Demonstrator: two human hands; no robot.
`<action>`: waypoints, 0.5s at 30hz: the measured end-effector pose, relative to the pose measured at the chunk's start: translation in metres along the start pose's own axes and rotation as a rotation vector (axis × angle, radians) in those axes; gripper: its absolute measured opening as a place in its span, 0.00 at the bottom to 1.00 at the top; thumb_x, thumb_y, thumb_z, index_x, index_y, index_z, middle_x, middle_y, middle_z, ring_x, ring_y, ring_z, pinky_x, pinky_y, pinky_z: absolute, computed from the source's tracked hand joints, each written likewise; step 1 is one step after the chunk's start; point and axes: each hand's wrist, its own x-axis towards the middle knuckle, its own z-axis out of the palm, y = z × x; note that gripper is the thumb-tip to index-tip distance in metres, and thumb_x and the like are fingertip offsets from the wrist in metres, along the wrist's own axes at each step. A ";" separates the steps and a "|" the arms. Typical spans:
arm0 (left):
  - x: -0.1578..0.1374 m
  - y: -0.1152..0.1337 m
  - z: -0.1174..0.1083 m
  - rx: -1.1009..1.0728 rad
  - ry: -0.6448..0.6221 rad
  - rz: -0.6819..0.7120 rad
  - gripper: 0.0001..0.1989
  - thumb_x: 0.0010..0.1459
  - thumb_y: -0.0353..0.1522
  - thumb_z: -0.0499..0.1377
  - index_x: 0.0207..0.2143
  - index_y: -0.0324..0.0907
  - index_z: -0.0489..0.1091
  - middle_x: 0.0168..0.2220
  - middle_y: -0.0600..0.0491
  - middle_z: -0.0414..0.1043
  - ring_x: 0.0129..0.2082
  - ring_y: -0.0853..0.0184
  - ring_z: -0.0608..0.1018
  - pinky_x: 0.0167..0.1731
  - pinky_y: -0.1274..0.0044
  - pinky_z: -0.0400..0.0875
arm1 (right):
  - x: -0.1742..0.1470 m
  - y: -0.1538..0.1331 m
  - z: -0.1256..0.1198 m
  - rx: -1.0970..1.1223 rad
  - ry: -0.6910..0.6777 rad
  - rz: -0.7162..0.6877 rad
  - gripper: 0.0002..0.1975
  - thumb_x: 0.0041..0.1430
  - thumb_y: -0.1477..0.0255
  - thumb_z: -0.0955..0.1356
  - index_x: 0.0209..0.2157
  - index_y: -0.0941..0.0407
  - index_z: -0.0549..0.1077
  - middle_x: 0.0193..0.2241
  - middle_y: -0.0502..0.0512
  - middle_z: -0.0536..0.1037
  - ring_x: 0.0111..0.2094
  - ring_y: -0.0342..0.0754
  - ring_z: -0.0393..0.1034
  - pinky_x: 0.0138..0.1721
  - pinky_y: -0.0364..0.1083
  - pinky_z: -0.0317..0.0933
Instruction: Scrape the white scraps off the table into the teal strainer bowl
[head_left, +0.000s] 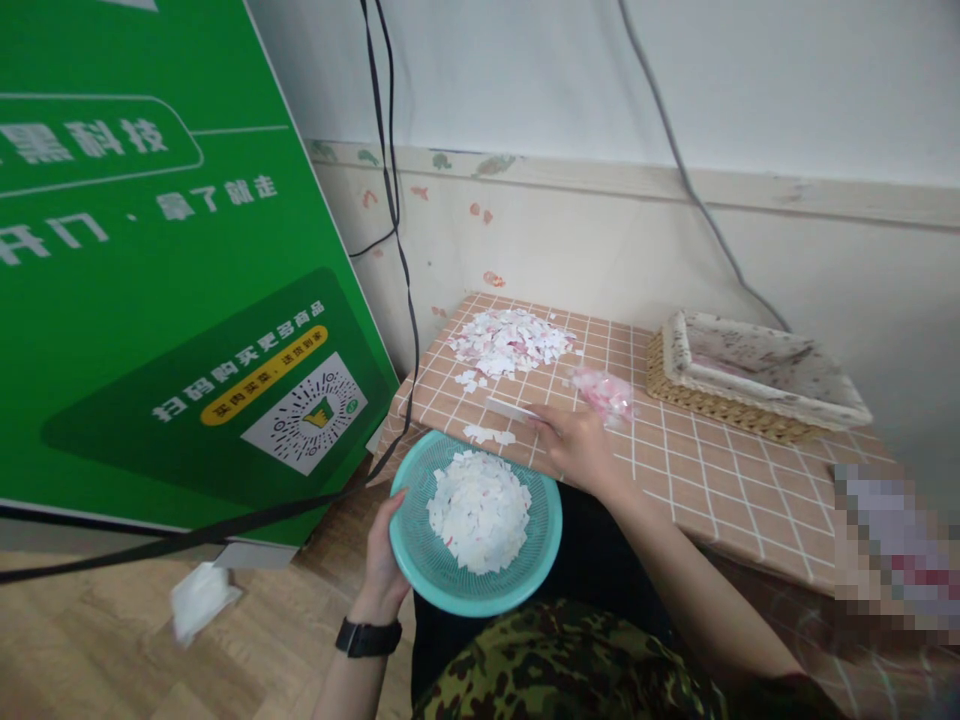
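Note:
My left hand grips the rim of a round teal colander, with the thumb over its edge. A heap of small white paper scraps, a few with reddish marks, lies inside. Over the table, my right hand is closed on a thin, flat white strip, whose exact kind I cannot make out. Just in front of the colander, a few paper pieces lie near the table edge. Beyond the strip spreads a larger pile of white and pinkish scraps.
A clear bag with pink contents lies beside my right hand on the checked tablecloth. A cloth-lined wicker basket stands against the wall. At left, black cables hang by a green cabinet; a white bag lies on the floor.

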 end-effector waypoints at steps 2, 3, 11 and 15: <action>-0.002 0.001 0.002 0.010 0.010 0.004 0.14 0.49 0.32 0.60 0.38 0.35 0.75 0.34 0.44 0.79 0.36 0.54 0.79 0.41 0.64 0.72 | -0.010 -0.004 -0.001 -0.028 -0.015 -0.022 0.13 0.60 0.71 0.63 0.44 0.54 0.74 0.31 0.54 0.80 0.28 0.47 0.74 0.30 0.44 0.63; -0.002 0.002 0.002 0.017 0.016 0.002 0.13 0.49 0.32 0.60 0.37 0.35 0.75 0.33 0.44 0.79 0.36 0.54 0.79 0.40 0.65 0.72 | -0.015 -0.008 -0.002 -0.029 -0.032 -0.042 0.13 0.60 0.72 0.62 0.44 0.54 0.73 0.31 0.54 0.80 0.28 0.47 0.74 0.30 0.44 0.64; -0.003 0.002 0.002 -0.009 -0.002 0.008 0.14 0.49 0.33 0.60 0.38 0.34 0.75 0.33 0.44 0.79 0.37 0.54 0.79 0.41 0.65 0.71 | -0.029 -0.022 -0.006 0.130 -0.009 -0.093 0.12 0.60 0.73 0.63 0.43 0.53 0.74 0.33 0.52 0.80 0.30 0.45 0.75 0.32 0.43 0.66; -0.004 0.003 0.002 -0.011 -0.015 0.013 0.14 0.49 0.33 0.60 0.38 0.34 0.75 0.33 0.44 0.79 0.36 0.54 0.79 0.42 0.64 0.71 | -0.008 -0.016 0.000 0.108 0.035 -0.020 0.12 0.60 0.72 0.63 0.43 0.53 0.75 0.34 0.54 0.80 0.31 0.47 0.75 0.34 0.45 0.66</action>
